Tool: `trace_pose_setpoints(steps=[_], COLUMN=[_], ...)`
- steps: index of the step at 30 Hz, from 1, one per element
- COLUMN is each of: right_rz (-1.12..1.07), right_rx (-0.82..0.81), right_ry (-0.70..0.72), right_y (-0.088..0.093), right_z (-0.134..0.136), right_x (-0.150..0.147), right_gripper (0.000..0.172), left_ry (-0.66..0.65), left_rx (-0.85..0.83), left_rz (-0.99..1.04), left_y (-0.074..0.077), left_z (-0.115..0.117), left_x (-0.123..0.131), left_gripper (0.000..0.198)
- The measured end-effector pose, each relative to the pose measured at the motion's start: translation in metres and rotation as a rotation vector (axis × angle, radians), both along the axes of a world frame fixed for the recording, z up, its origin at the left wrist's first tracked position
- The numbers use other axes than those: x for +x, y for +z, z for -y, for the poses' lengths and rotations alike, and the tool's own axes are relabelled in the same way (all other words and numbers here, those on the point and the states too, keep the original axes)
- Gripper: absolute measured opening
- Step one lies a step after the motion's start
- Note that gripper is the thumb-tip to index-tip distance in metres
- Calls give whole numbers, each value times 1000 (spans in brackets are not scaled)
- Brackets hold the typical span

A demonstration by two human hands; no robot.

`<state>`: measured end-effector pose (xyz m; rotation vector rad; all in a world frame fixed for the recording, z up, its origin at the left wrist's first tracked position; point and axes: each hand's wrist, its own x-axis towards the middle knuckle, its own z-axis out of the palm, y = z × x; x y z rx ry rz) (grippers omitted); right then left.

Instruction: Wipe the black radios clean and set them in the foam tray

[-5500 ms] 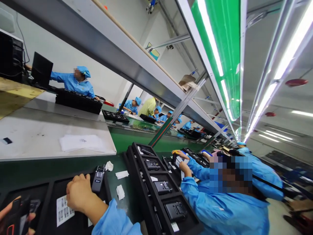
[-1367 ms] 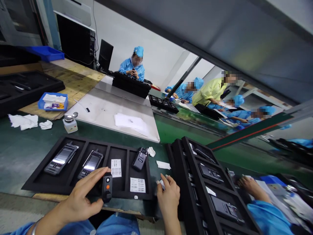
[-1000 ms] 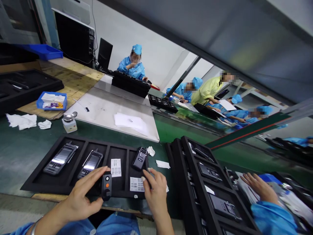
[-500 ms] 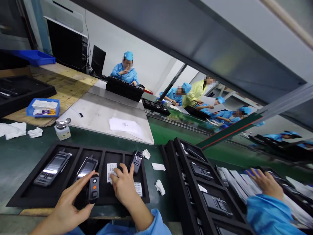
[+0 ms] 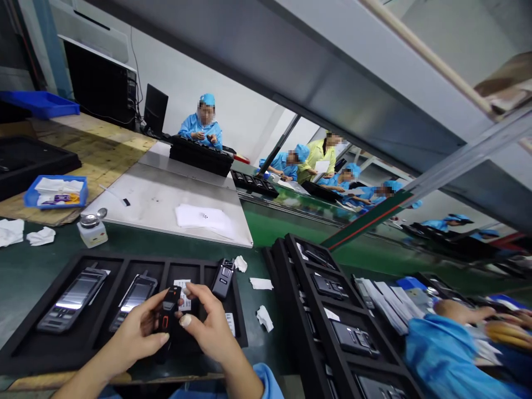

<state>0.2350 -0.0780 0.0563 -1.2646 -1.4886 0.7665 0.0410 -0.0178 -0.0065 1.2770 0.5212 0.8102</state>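
My left hand (image 5: 139, 332) is closed around a black handheld radio (image 5: 167, 313), whose narrow side with an orange-ringed button faces up. Beside it is my right hand (image 5: 211, 321), fingers curved and apart, its fingertips close to the radio's right edge; contact is hard to make out. Both hands are over a black foam tray (image 5: 89, 354). Two radios with screens and keypads, a left one (image 5: 72, 299) and a middle one (image 5: 135, 296), lie in its compartments. A printed white label sheet (image 5: 183, 293) shows behind my fingers. Another dark device (image 5: 223, 277) rests at the tray's right end.
Stacked foam trays (image 5: 332, 310) holding devices stand to the right. Beyond them a co-worker's blue sleeve (image 5: 440, 349) reaches in. Paper scraps (image 5: 264, 317), a small bottle (image 5: 92, 230), a blue box (image 5: 56, 191) and white sheets (image 5: 203, 219) lie around. A shelf hangs overhead.
My right hand has moved from the tray's label compartment to beside the radio. The radio has been turned in my left hand. The co-worker's arm at right has shifted, and the view has swung slightly right.
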Motion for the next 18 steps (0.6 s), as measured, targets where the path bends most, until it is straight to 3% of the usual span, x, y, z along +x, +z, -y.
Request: trace_pose_setpoints(steps=[3, 8, 13, 16, 18], right_rz=[52, 278, 437, 594, 702], right_rx=[-28, -200, -314, -402, -472], right_ry=[3, -170, -305, -313, -298], right_y=[12, 10, 1, -1, -3], right_z=[3, -2, -31, -54, -65], right_x=[-1, -4, -3, -10, -18], right_gripper=[76, 81, 78, 73, 70], left_ry=[-107, -173, 151, 309, 372], left_rx=[-34, -12, 131, 235, 305], left_rz=[-8, -67, -153, -260, -323], left_y=[7, 8, -6, -14, -18], left_z=[-6, -10, -6, 1, 5], left_x=[20, 37, 22, 6, -3], left_gripper=[89, 94, 68, 46, 42])
